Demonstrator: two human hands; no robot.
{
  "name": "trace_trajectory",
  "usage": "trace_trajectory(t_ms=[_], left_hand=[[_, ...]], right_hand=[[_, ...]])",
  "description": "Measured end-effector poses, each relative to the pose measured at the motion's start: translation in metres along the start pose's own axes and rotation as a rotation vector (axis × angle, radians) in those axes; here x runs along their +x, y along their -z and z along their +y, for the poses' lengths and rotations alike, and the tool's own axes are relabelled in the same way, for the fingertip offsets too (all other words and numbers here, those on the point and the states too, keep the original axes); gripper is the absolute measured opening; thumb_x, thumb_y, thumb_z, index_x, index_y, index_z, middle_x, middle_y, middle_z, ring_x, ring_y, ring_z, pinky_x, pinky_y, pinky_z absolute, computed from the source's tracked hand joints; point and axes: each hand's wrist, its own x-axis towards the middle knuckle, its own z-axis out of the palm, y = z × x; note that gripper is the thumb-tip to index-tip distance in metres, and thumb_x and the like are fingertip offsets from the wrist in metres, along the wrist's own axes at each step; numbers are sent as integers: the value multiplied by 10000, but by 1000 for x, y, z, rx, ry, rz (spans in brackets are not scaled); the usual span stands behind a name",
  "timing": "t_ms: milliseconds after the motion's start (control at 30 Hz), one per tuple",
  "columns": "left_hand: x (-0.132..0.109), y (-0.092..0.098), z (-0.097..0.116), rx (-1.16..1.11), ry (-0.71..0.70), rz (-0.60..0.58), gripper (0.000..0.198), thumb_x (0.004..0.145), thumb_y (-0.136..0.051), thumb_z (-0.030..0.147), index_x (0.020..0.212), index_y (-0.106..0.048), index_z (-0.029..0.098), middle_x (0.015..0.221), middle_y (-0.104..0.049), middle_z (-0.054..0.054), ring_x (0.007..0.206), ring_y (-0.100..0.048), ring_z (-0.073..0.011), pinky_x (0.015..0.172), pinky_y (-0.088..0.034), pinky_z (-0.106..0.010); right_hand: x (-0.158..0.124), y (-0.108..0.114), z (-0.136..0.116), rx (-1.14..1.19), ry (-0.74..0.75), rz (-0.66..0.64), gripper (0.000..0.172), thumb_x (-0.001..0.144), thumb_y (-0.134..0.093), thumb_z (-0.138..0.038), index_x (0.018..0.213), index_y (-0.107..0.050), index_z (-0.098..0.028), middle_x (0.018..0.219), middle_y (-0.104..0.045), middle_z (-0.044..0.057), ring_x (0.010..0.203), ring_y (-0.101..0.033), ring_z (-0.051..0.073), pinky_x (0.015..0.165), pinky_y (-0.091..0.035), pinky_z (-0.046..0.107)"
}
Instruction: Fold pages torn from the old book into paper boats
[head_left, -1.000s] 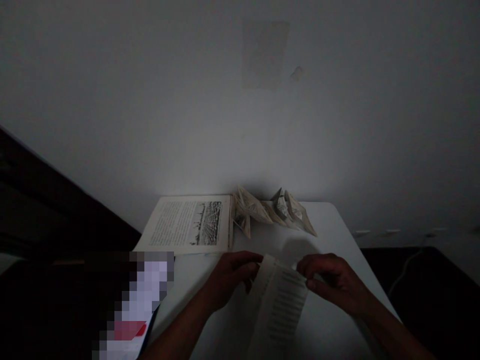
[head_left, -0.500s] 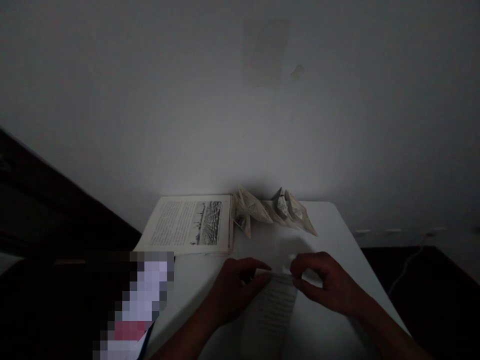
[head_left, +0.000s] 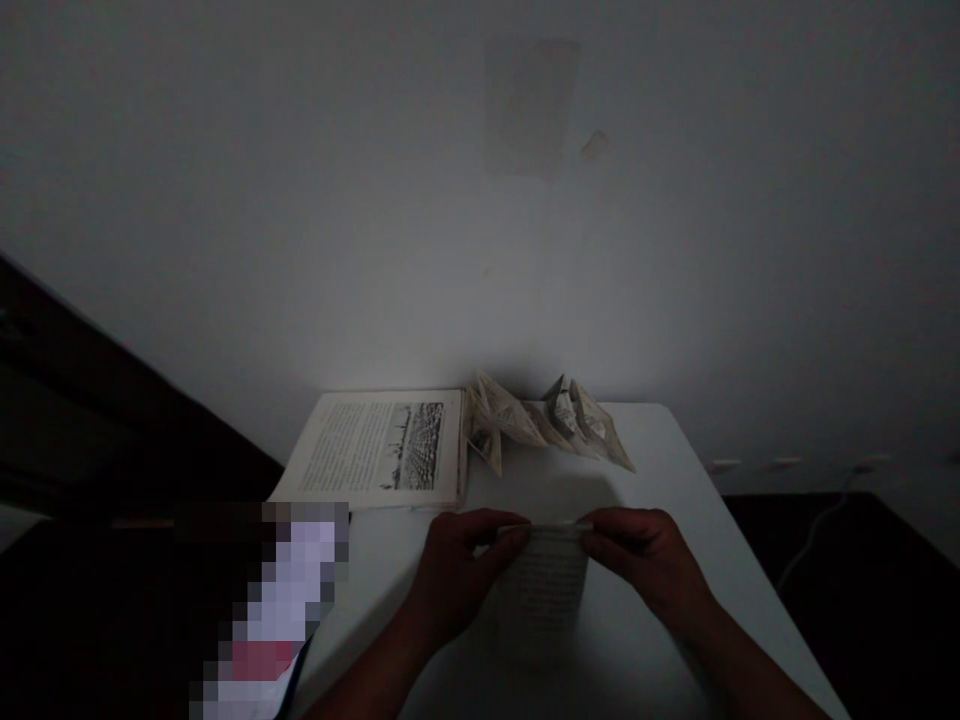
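A printed paper page [head_left: 546, 590] lies folded lengthwise on the white table [head_left: 660, 640] in front of me. My left hand [head_left: 457, 565] pinches its top left corner. My right hand [head_left: 645, 560] pinches its top right corner, so the top edge is held level between both hands. Behind the hands an open book [head_left: 379, 450] with text and a black-and-white picture rests on the table. Beside the book sit two folded paper shapes [head_left: 547, 420] made of printed pages.
A plain wall [head_left: 480, 200] rises directly behind the table. A pixelated patch [head_left: 262, 610] covers the lower left. Dark floor lies on both sides, with a cable [head_left: 810, 540] at the right. The room is dim.
The page, which stood tilted and partly open a second ago, now lies flatter and narrower. Both hands have shifted to its top corners and straightened its top edge.
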Motion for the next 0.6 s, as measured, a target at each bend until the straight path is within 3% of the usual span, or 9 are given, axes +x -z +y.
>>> trace_trajectory(t_ms=[267, 600], left_hand=[[3, -1, -7, -204, 120, -22, 144, 675, -698, 288, 771, -731, 186, 714, -724, -27, 658, -660, -166, 628, -514, -251], [3, -1, -3, -238, 168, -21, 168, 661, -708, 308, 770, -731, 183, 745, -730, -41, 708, -675, -196, 683, -524, -293]], right_hand=[[-1, -2, -2, 29, -9, 62, 116, 682, -709, -302, 726, -731, -197, 696, -715, 26, 658, -642, 171, 621, -511, 244], [-1, -2, 1, 62, -29, 71, 133, 677, -713, -317, 718, -731, -192, 701, -720, 33, 664, -647, 177, 625, -516, 255]])
